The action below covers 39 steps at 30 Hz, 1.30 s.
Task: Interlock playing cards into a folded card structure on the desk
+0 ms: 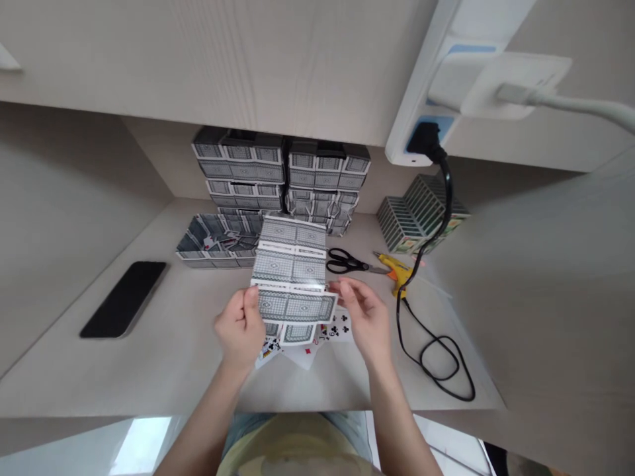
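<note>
While the left hand (241, 330) pinches the card panel (292, 264) at its near left edge, the right hand (367, 320) has bent fingers by the right edge; if it grips, I cannot tell. Light, even support should avoid creases, above the loose cards (303, 355), left of the glue gun (401, 272).

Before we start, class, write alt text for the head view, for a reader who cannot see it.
A left hand holds a panel of joined playing cards above a desk, with the right hand at its opposite edge. Stacked card boxes stand behind; a black phone lies to the left, black scissors and a yellow glue gun to the right.
</note>
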Available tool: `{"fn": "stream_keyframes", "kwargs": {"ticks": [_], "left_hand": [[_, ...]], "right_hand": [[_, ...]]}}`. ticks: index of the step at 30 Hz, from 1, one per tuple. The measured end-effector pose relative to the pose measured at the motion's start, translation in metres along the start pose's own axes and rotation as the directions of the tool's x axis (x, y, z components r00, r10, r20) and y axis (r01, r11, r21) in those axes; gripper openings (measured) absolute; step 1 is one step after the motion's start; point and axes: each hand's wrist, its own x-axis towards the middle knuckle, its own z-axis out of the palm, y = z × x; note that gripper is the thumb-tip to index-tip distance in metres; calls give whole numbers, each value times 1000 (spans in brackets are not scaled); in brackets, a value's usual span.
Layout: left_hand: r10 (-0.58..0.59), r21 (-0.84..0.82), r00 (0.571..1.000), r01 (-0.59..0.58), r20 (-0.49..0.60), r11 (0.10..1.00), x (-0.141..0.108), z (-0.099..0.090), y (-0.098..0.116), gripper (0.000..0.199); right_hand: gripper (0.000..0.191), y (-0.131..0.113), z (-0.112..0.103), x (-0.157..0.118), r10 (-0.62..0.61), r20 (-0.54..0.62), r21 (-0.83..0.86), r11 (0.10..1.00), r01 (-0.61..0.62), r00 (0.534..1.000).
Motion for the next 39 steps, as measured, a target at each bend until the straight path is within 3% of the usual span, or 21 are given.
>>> {"fn": "stream_keyframes", "kwargs": {"ticks": [2, 5, 9, 13, 18, 26, 31, 35, 39], "left_hand": [[59, 79, 993, -51, -100, 996, 1, -1, -4, 29], [198, 183, 960, -162, -200, 970, -2, 1, -8, 25], [371, 217, 897, -323, -242, 921, -9, 7, -9, 21], [444, 177, 868, -412, -222, 894, -12, 8, -6, 18], [434, 167, 874, -404, -220, 899, -11, 8, -2, 20], [221, 123, 956, -200, -193, 972, -11, 9, -1, 26], [154, 61, 978, -146, -143, 987, -17, 10, -1, 26], [178, -14, 984, -178, -22, 984, -12, 9, -10, 27], [350, -173, 911, -316, 218, 933, 1, 7, -23, 17]], "right_hand": [[23, 2, 7, -10, -139, -132, -178, 977, 115, 981], [26, 4, 20, -26, -269, -39, -302, 921, 245, 962], [49, 7, 33, -32, -116, 41, -242, 963, 122, 992], [48, 5, 33, -22, -26, 163, 18, 1000, 24, 986], [31, 1, 25, -14, 35, 223, 193, 978, -79, 974], [12, 10, 17, -10, 150, 239, 163, 968, -192, 959], [14, 15, 16, -10, 140, 195, 137, 976, -168, 971], [13, 21, 11, -8, 46, 144, 39, 998, -52, 989], [11, 25, 0, 0, -165, 87, -37, 985, 168, 983]]}}
